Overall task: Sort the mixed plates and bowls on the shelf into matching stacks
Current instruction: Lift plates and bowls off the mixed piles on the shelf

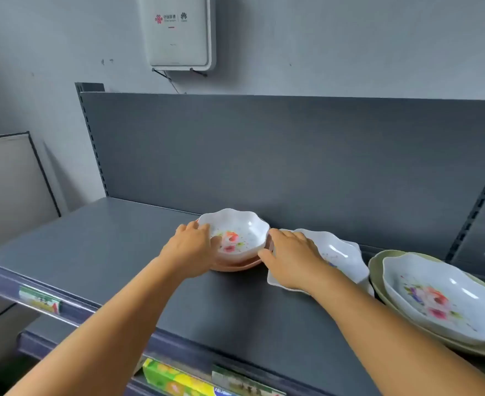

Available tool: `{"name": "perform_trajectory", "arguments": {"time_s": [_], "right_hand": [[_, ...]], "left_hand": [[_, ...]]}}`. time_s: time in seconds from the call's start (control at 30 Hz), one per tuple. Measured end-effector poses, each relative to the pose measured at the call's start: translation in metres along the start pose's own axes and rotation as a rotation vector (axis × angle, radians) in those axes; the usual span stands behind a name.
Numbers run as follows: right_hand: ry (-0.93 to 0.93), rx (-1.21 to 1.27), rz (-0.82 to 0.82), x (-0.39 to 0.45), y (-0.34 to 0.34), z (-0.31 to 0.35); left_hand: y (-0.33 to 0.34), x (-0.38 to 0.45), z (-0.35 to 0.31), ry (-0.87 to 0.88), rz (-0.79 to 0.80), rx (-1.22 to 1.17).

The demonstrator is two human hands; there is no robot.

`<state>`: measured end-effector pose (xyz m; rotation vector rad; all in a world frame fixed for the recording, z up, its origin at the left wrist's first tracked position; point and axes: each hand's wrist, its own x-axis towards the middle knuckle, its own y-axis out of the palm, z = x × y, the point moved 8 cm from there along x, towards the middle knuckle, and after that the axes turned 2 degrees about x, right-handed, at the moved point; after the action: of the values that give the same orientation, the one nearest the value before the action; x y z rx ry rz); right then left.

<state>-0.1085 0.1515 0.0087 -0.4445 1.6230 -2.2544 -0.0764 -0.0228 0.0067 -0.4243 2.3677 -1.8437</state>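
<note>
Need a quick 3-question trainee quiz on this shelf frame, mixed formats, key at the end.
1. True or false: the white floral bowl sits on a green plate.
2. Which hand grips that bowl's near-left rim? A) left hand B) right hand
3. Fill in: the large oval floral dish at right rests on a ___ oval plate.

Key: 1. False, it sits on a pink plate. 2. A. 3. green.

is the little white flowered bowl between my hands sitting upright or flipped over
Upright. The small white scalloped floral bowl shows its open inside and printed flowers, resting on a pink plate.
</note>
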Motion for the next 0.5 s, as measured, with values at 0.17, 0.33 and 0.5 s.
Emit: {"name": "perform_trajectory", "arguments": {"time_s": [0.17, 0.33, 0.5], "right_hand": [[0.047, -0.077, 0.03, 0.012, 0.015, 0.013], [0.13, -0.095, 0.001, 0.02, 0.017, 0.015], [0.183, -0.021, -0.038, 0.024, 0.011, 0.016]], "left_hand": [[0.001, 0.013, 0.012, -0.028, -0.005, -0.01], [0.0, 0.017, 0.016, -0.052, -0.036, -0.185], [0.002, 0.025, 0.018, -0.123, -0.029, -0.264]]}}
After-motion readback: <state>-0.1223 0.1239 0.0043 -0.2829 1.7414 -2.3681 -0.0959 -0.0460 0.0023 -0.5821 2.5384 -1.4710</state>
